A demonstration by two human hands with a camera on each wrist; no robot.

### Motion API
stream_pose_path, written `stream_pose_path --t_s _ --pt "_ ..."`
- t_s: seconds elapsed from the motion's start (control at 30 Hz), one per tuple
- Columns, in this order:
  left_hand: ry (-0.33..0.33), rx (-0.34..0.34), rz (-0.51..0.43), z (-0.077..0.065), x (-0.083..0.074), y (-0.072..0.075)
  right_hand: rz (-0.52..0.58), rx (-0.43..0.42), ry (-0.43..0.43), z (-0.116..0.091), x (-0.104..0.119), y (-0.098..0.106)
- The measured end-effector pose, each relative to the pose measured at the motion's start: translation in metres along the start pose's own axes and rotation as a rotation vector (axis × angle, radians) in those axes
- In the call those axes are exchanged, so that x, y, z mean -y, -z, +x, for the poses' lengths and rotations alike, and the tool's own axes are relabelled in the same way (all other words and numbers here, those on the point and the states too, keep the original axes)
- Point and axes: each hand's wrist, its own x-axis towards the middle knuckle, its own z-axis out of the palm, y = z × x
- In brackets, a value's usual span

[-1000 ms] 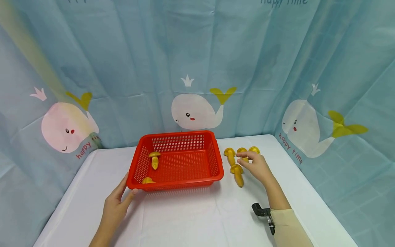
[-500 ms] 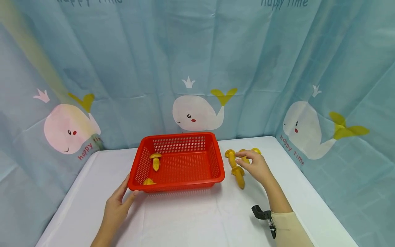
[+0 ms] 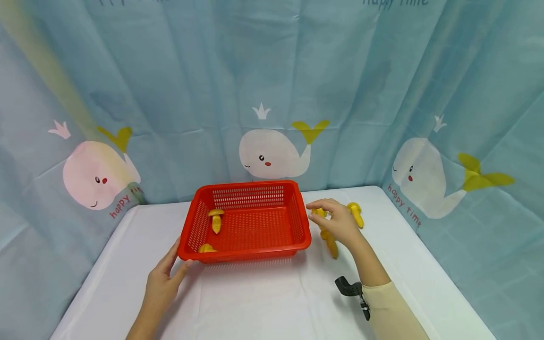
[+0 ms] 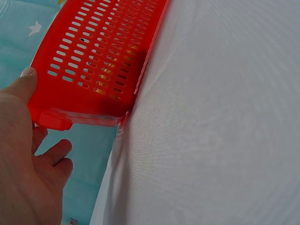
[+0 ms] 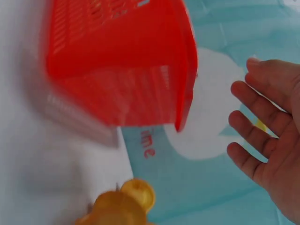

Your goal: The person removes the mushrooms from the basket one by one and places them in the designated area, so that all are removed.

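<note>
A red plastic basket (image 3: 255, 255) with slotted walls stands on the table. My left hand (image 3: 163, 283) holds its near left corner, fingers along the left side and thumb at the front. In the left wrist view one digit lies on the red wall and other fingers curl below the rim. Inside the basket are a yellow mushroom (image 3: 216, 222) and another mushroom (image 3: 207, 248) partly hidden by the front wall. My right hand (image 3: 335, 222) hovers by the basket's right side with thumb and fingers apart, over a mushroom (image 3: 330, 243); the right wrist view shows its fingers spread, holding nothing.
Another mushroom (image 3: 356, 215) lies to the right of the right hand, and one more mushroom (image 3: 321, 211) shows behind its fingers. White cloth covers the table (image 3: 246, 302). A blue whale-print curtain (image 3: 204, 104) stands behind and along both sides. A black wrist mount (image 3: 350, 287) sits by the right sleeve.
My right hand has moved left toward the basket, uncovering the far right mushroom and covering the one beside it. The left hand keeps its hold on the basket corner.
</note>
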Motion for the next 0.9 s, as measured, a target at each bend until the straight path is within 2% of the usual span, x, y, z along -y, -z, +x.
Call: stream_pose_path --t_s 0.13,0.37,0.53,0.67,0.9 --pt "0.000 -0.002 0.007 0.000 0.000 0.001 0.004 0.024 0.039 0.008 0.014 -0.007" --pt "-0.051 -0.029 -0.003 0.001 0.000 0.000 -0.016 0.102 0.086 0.023 0.036 -0.024" --pt "-0.027 -0.023 -0.005 -0.001 -0.002 0.000 -0.016 0.153 0.156 0.032 0.047 -0.039" --pt "-0.009 -0.020 0.000 -0.001 -0.003 0.001 -0.011 0.174 0.175 0.038 0.055 -0.051" --pt "-0.026 -0.027 -0.001 -0.002 -0.003 0.000 0.004 0.228 0.187 0.044 0.070 -0.069"
